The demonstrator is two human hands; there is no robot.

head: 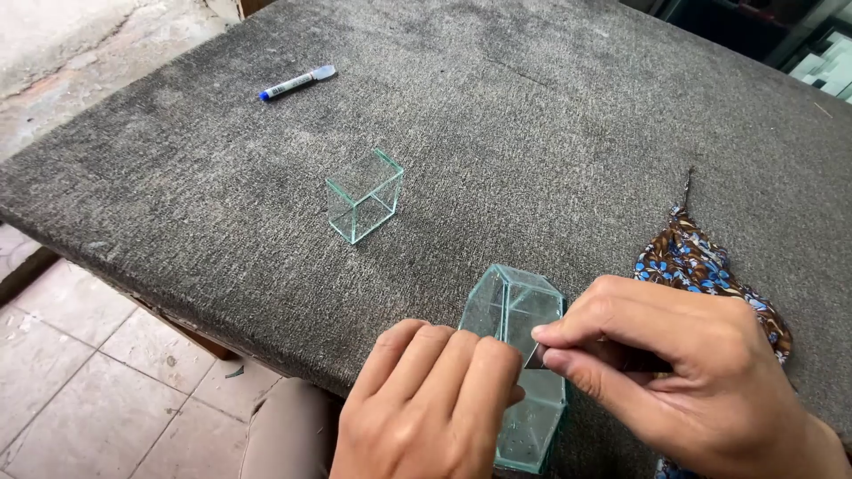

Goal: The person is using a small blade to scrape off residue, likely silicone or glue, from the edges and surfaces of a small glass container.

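So the left hand is clamped on the glass box to steady it on the bench, while the right hand pinches a small blade against its edge.

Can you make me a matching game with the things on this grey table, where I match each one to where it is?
Things:
1. marker pen
2. small glass box
3. patterned cloth
4. hexagonal glass piece

Places:
A. under both hands, at the near edge
B. far left, lying alone
C. right side, beside the right hand
D. middle of the table, standing by itself

Right pairs: 1-B, 2-D, 3-C, 4-A. The left hand steadies the glass piece.
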